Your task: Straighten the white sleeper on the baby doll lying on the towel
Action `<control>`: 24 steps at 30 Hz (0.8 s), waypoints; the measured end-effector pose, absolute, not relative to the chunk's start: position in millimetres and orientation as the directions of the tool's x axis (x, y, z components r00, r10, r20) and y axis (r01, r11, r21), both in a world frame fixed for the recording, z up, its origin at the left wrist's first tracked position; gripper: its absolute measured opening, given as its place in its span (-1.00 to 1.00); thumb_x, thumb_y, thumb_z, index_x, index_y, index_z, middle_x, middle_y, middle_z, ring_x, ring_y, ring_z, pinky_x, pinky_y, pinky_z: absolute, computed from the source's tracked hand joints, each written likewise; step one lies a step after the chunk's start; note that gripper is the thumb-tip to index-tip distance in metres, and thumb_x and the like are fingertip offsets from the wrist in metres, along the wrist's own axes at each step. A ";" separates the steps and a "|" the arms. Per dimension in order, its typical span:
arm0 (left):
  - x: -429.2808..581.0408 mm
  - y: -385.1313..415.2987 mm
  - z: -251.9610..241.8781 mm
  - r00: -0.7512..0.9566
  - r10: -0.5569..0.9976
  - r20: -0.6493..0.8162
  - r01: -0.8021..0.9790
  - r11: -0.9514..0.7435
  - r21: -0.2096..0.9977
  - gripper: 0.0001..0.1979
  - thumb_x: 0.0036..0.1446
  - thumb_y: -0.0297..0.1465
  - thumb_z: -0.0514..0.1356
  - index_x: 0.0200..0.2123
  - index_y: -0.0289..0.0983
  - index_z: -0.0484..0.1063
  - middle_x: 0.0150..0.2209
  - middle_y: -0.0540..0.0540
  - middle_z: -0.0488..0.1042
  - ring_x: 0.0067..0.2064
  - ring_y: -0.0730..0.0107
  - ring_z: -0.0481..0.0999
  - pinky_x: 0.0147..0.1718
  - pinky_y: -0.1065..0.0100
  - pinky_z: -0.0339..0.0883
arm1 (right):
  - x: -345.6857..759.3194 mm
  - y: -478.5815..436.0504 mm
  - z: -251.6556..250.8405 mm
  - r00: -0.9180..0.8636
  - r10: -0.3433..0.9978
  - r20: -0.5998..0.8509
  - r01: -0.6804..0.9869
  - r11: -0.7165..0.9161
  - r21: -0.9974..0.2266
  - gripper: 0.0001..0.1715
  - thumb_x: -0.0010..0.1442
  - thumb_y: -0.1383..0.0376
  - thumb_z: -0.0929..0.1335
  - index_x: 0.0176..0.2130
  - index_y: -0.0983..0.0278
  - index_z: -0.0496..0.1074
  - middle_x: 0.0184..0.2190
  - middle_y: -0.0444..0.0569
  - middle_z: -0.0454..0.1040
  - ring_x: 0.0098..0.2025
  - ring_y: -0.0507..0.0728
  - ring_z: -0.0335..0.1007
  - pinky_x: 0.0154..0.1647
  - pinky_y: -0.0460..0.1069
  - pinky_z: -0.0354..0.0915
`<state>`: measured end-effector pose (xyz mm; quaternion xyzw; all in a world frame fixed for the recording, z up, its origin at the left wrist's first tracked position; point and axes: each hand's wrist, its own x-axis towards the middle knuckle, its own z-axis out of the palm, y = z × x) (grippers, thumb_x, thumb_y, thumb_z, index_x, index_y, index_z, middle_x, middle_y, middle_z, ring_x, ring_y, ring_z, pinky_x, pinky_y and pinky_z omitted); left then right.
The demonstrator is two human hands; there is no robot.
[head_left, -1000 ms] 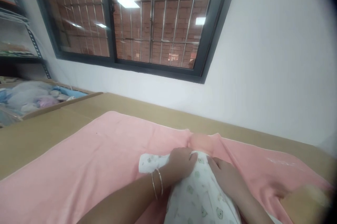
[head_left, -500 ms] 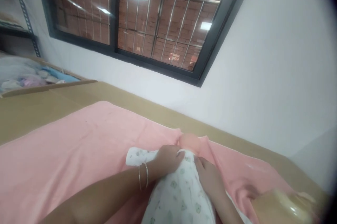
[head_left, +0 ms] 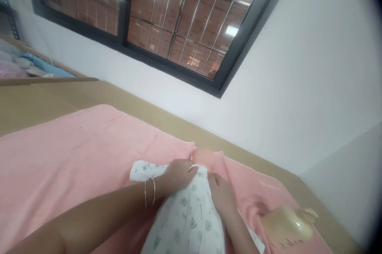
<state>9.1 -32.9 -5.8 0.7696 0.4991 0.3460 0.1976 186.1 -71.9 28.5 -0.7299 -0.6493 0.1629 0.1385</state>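
Note:
A white baby garment (head_left: pixel 191 214) printed with small green and grey bear-like figures lies over a baby doll, whose smooth round head (head_left: pixel 204 156) shows just beyond the collar. Fingers of my left hand (head_left: pixel 180 174), which has two thin bangles at the wrist, are closed on the collar's left side; the garment's left sleeve (head_left: pixel 141 170) sticks out past them. On the collar's other side, my right hand (head_left: pixel 222 192) grips the cloth near the shoulder, fingertips partly hidden. Below the garment spreads a pink blanket (head_left: pixel 98 146).
To the right stands or lies a yellowish translucent feeding bottle (head_left: pixel 288 226) with dark marks. A tan padded surface (head_left: pixel 62 92) runs along the white wall, below a dark-framed barred window (head_left: pixel 170 63). An open box (head_left: pixel 50 81) of cloth items is at far left.
The view has shifted right, so everything sits further left, and more of the bottle shows. Both hands keep their places at the collar.

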 end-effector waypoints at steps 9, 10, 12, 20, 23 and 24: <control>8.5 -35.7 -1.8 0.264 0.909 0.324 0.627 -0.417 0.658 -0.60 0.25 -0.22 -0.11 -0.53 -0.25 0.32 -0.51 0.00 0.40 -0.47 0.40 0.30 -0.46 0.37 -0.04 | 182.0 -73.1 34.2 0.071 0.997 -0.040 0.931 -0.081 -0.355 -0.48 0.31 0.11 0.03 -0.23 0.24 0.45 -0.28 0.03 0.48 -0.28 0.11 0.35 -0.34 -0.08 0.11; 8.7 -35.4 -2.0 0.259 0.909 0.327 0.629 -0.416 0.657 -0.60 0.25 -0.22 -0.11 -0.52 -0.25 0.32 -0.51 -0.01 0.41 -0.47 0.40 0.31 -0.46 0.37 -0.03 | 180.4 -73.8 35.7 0.082 0.996 -0.042 0.926 -0.092 -0.365 -0.47 0.31 0.11 0.03 -0.25 0.24 0.45 -0.29 0.03 0.48 -0.29 0.11 0.35 -0.35 -0.08 0.11; 9.1 -34.6 -2.7 0.254 0.908 0.332 0.630 -0.416 0.656 -0.61 0.24 -0.22 -0.11 -0.51 -0.25 0.33 -0.50 -0.01 0.42 -0.46 0.39 0.32 -0.45 0.38 -0.02 | 177.5 -74.7 38.3 0.108 0.993 -0.038 0.914 -0.114 -0.390 -0.45 0.31 0.10 0.01 -0.30 0.23 0.43 -0.31 0.01 0.49 -0.31 0.11 0.34 -0.37 -0.08 0.11; 9.2 -31.9 -4.5 0.256 0.921 0.295 0.642 -0.390 0.660 -0.60 0.24 -0.20 -0.10 -0.50 -0.26 0.35 -0.47 -0.05 0.44 -0.44 0.39 0.36 -0.44 0.38 0.03 | 184.1 -69.0 28.1 0.112 0.994 -0.011 0.872 -0.104 -0.478 -0.45 0.28 0.01 0.05 -0.39 0.23 0.41 -0.36 -0.02 0.49 -0.34 0.11 0.34 -0.38 -0.07 0.12; 9.0 -32.2 -3.9 0.264 0.915 0.305 0.641 -0.403 0.653 -0.60 0.24 -0.21 -0.11 -0.48 -0.26 0.37 -0.46 -0.05 0.45 -0.43 0.38 0.37 -0.43 0.37 0.05 | 188.3 -67.1 21.6 0.107 0.994 0.004 0.867 -0.091 -0.490 -0.44 0.28 -0.01 0.05 -0.39 0.22 0.41 -0.37 -0.02 0.49 -0.35 0.11 0.34 -0.39 -0.07 0.11; 9.0 -32.5 -3.5 0.263 0.913 0.311 0.642 -0.406 0.650 -0.60 0.25 -0.21 -0.11 -0.48 -0.26 0.37 -0.46 -0.05 0.45 -0.42 0.38 0.37 -0.43 0.37 0.06 | 189.2 -66.9 20.3 0.105 0.994 0.006 0.866 -0.089 -0.492 -0.44 0.28 -0.01 0.05 -0.39 0.22 0.41 -0.36 -0.02 0.49 -0.35 0.11 0.34 -0.39 -0.07 0.11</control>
